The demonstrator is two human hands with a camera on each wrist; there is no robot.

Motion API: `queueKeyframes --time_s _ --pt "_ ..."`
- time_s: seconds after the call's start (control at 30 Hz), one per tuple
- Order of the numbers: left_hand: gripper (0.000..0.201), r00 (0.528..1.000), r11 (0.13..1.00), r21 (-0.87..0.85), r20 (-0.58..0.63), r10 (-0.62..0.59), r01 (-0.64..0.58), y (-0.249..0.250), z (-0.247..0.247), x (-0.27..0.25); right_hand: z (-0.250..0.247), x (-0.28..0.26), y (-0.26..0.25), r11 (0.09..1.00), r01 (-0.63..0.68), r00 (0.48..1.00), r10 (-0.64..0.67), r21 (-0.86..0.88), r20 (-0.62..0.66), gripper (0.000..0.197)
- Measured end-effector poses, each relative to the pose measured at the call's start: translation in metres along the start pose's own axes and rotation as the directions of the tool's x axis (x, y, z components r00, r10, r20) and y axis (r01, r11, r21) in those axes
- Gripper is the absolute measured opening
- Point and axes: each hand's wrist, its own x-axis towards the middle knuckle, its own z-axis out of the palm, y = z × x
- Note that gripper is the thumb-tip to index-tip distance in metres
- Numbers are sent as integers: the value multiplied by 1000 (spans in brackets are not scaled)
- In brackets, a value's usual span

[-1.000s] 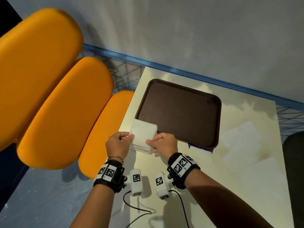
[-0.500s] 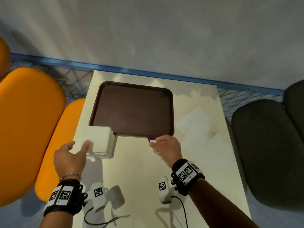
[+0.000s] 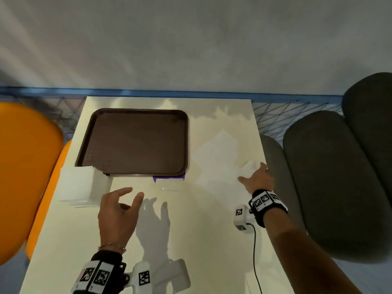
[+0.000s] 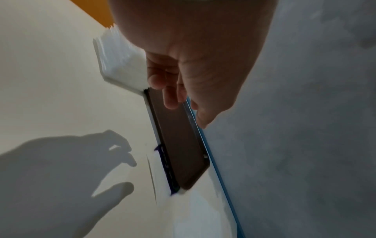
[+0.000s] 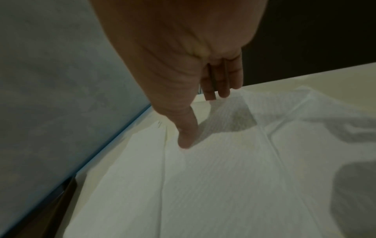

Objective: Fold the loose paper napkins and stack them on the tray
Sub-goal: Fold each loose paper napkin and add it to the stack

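Observation:
A brown tray (image 3: 135, 143) with nothing on it lies at the table's back left; in the left wrist view the tray (image 4: 179, 141) is seen edge-on. A white napkin stack (image 3: 81, 185) (image 4: 122, 64) stands at its front-left corner. Loose unfolded napkins (image 3: 216, 158) (image 5: 223, 177) lie to the tray's right. My right hand (image 3: 254, 177) is at their right edge: the thumb (image 5: 185, 141) touches the top sheet, and the fingertips (image 5: 221, 90) meet a raised corner (image 3: 250, 166). My left hand (image 3: 121, 206) hovers over bare table in front of the tray, fingers relaxed, holding nothing.
Purple tape (image 3: 168, 178) marks the table at the tray's front-right corner. Orange seat cushions (image 3: 25, 177) flank the table's left side, dark grey ones (image 3: 331, 183) the right. A wall with a blue rail (image 3: 191, 93) runs behind. The right wrist camera's cable (image 3: 255, 251) crosses the table.
My left hand let go of the napkin stack and moved right. My right hand went from the tray's front edge to the loose napkins. The head view swung right.

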Motion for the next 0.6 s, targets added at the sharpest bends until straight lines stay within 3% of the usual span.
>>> queueKeyframes --time_s 0.07,0.13,0.3,0.43,0.53,0.6 --pt "29 999 1000 -4 45 10 -10 10 19 -17 -6 10 6 1000 14 999 -15 20 50 104" --pt "27 995 1000 -17 101 16 -14 15 34 -30 -7 11 7 994 67 995 -73 84 71 81" --pt "32 960 999 -33 279 3 6 40 78 -60 -23 0 22 899 122 963 -209 420 169 35" --pt "51 889 991 -134 457 42 23 68 101 -74 -59 -44 24 712 22 855 -377 702 356 21" --pt "68 813 965 -259 570 119 41 95 112 -80 -88 -78 26 657 9 748 -505 754 431 28" --pt "78 767 956 -294 611 195 -9 113 115 -83 -105 -95 26 646 10 677 -566 763 470 31"
